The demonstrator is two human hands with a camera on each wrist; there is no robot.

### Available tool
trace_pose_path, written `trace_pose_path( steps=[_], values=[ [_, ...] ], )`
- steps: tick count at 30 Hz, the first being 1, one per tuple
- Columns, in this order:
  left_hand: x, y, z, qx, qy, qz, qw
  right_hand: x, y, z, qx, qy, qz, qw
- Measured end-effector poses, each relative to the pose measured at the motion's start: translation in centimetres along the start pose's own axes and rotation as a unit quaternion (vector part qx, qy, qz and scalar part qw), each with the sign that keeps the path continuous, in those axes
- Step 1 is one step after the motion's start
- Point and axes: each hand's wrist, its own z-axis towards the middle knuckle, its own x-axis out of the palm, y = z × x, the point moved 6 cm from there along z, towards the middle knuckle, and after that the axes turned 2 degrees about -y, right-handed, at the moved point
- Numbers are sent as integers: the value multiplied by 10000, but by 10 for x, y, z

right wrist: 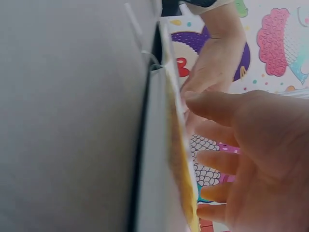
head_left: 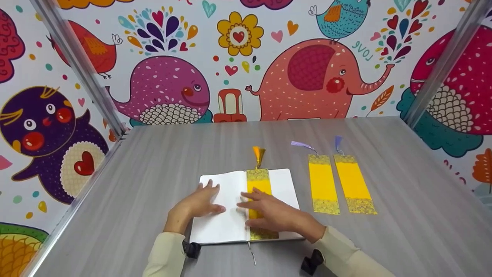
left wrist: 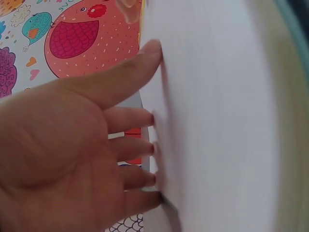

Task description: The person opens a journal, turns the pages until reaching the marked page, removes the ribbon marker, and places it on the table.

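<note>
An open notebook (head_left: 226,227) with blank white pages lies on the table. On its right page, along the centre fold, is a yellow bookmark (head_left: 258,175) with gold patterned ends and an orange tassel (head_left: 259,156) sticking out past the top edge. My left hand (head_left: 198,202) rests on the left page with fingers spread; in the left wrist view its fingertips (left wrist: 153,118) meet the paper. My right hand (head_left: 275,211) is spread over the bookmark and fold, covering the bookmark's middle. In the right wrist view its fingers are extended close over the page, gripping nothing.
Two more yellow bookmarks lie right of the notebook, one with a lilac tassel (head_left: 303,145), the other with a blue-violet tassel (head_left: 338,143). A thin ribbon (head_left: 251,254) hangs from the notebook's lower edge. Cartoon-printed walls (head_left: 234,77) enclose the grey table (head_left: 153,165).
</note>
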Motion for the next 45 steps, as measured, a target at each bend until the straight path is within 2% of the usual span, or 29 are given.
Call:
trace_pose_path(
  steps=[2, 4, 7, 11, 14, 19, 25, 27, 29, 38, 43, 45],
  values=[
    [0, -2, 1, 46, 8, -19, 10000, -7, -3, 1, 190, -494, 199, 9984],
    [-1, -3, 1, 71, 7, -27, 10000, -14, -8, 1, 500, -1048, 531, 9918],
    [-1, -3, 0, 61, -1, -56, 10000, -22, -17, 0, 1011, -1715, 1198, 9726],
    [-1, -3, -1, 41, -40, -100, 9999, -29, -30, -2, 1490, -2208, 1852, 9459],
    [-2, -2, -1, -2, -96, -37, 9999, -32, -41, -3, 1894, -2314, 2223, 9280],
    [-2, -2, -1, -31, -148, 37, 9999, -29, -57, -4, 2748, -2147, 2572, 9012],
    [-1, -2, -1, -59, -169, 16, 9998, -24, -63, -3, 3252, -1828, 2833, 8835],
    [-1, -2, -1, -64, -171, 27, 9998, -22, -63, -2, 3366, -1736, 2849, 8805],
    [-1, -3, -1, -54, -166, 39, 9998, -21, -61, -1, 3431, -1712, 2713, 8828],
    [-1, -3, 0, 17, -137, 65, 9999, -16, -56, 3, 3374, -1896, 1711, 9061],
    [-1, -2, -1, 38, -143, 7, 9999, -15, -54, 5, 3396, -1873, 1609, 9076],
    [-1, -2, 0, 31, -146, 7, 9999, -15, -55, 5, 3461, -1808, 1666, 9054]
  ],
)
